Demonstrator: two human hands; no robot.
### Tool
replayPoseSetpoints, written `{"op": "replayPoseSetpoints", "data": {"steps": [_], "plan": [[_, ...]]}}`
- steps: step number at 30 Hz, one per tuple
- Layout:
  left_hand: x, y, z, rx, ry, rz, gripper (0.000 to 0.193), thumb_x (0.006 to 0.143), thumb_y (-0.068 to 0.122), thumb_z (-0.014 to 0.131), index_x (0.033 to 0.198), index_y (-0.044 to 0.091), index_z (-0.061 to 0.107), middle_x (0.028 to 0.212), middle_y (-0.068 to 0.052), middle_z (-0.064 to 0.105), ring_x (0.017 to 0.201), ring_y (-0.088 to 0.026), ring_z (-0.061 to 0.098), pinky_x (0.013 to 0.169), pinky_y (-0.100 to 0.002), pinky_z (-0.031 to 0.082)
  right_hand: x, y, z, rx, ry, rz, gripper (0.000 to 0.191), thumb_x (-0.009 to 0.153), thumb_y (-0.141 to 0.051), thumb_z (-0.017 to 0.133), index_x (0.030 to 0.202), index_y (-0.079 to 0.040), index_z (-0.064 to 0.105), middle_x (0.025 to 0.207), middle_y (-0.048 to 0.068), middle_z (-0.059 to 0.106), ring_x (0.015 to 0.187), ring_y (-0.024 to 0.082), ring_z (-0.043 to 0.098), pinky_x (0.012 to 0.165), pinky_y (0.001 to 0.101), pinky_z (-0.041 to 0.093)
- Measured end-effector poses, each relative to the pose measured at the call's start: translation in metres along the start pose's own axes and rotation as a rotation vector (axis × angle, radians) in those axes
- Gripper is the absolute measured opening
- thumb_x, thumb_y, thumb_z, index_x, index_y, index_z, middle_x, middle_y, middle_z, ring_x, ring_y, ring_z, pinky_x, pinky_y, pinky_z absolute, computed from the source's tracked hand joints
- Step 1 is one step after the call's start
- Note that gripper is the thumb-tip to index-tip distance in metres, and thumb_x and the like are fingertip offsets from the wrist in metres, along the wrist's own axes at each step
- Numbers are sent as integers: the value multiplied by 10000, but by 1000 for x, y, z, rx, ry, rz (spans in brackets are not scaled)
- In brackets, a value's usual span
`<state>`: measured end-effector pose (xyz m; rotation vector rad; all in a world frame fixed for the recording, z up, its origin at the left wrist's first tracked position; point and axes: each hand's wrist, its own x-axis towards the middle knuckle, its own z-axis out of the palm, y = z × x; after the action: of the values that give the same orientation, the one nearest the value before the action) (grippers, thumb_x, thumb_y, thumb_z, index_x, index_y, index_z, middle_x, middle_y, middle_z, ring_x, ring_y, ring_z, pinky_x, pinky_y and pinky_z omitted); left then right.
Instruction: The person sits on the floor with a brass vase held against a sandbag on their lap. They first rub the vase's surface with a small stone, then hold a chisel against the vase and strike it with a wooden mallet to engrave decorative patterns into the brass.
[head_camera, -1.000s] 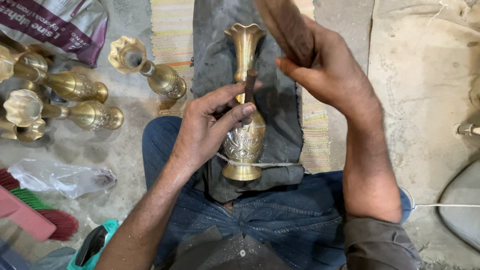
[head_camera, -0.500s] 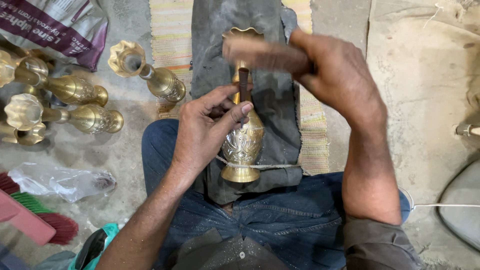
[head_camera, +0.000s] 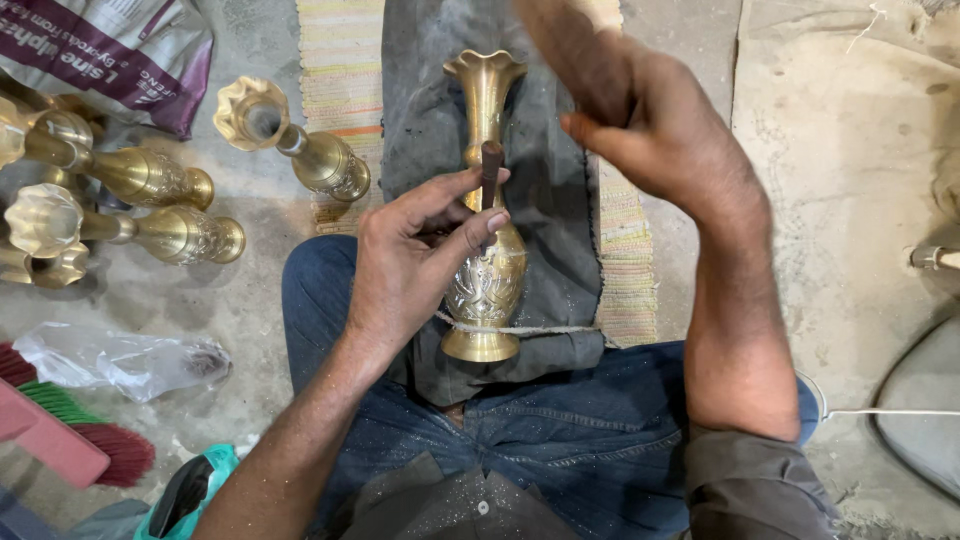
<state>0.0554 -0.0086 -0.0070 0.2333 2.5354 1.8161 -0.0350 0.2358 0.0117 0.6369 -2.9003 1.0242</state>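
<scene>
The left hand (head_camera: 410, 265) pinches a short brown punch (head_camera: 491, 172) against the brass vase (head_camera: 486, 260) on the lap, while the right hand (head_camera: 660, 135) grips a blurred wooden mallet (head_camera: 575, 55); more brass vases (head_camera: 150, 180) lie far left.

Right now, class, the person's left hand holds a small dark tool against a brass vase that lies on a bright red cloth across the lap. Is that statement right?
Not quite. The head view shows the left hand holding the small dark tool against the brass vase, but the cloth under the vase is dark grey, not bright red. The rest stands.
</scene>
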Motion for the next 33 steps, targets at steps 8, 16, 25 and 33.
{"op": "replayPoseSetpoints", "data": {"steps": [8, 16, 25, 33], "plan": [[-10, 4, -3, -92, -24, 85, 368, 990, 130, 739, 1341, 38, 674, 988, -64, 803, 884, -103, 785, 784, -264, 673, -9, -15, -8, -129, 125, -214, 348, 888, -114, 867, 1144, -66, 637, 983, 135, 695, 929, 344, 699, 767, 470, 510], [-14, -1, -1, -22, 34, -8, 328, 963, 115, 761, 1262, 10, 675, 865, -63, 800, 831, -92, 787, 706, -259, 644, -15, -39, -19, -407, 346, -383, 326, 833, -76, 879, 1072, -53, 659, 886, 116, 661, 840, 346, 645, 739, 488, 457], [-14, 4, -4, 47, -61, 183, 343, 984, 104, 741, 1314, 32, 680, 1149, -97, 788, 1001, -144, 784, 840, -286, 673, -21, -27, -17, -164, 187, -308, 279, 875, -57, 838, 1072, -54, 641, 901, 122, 670, 839, 337, 676, 765, 455, 513], [-6, 10, -6, 184, -96, 135, 330, 961, 171, 747, 1258, 32, 707, 1046, -87, 787, 882, -143, 779, 745, -293, 641, -17, -26, -14, -94, 142, -215, 284, 825, -98, 837, 1023, -42, 641, 810, 128, 641, 760, 309, 622, 647, 426, 481]]}}
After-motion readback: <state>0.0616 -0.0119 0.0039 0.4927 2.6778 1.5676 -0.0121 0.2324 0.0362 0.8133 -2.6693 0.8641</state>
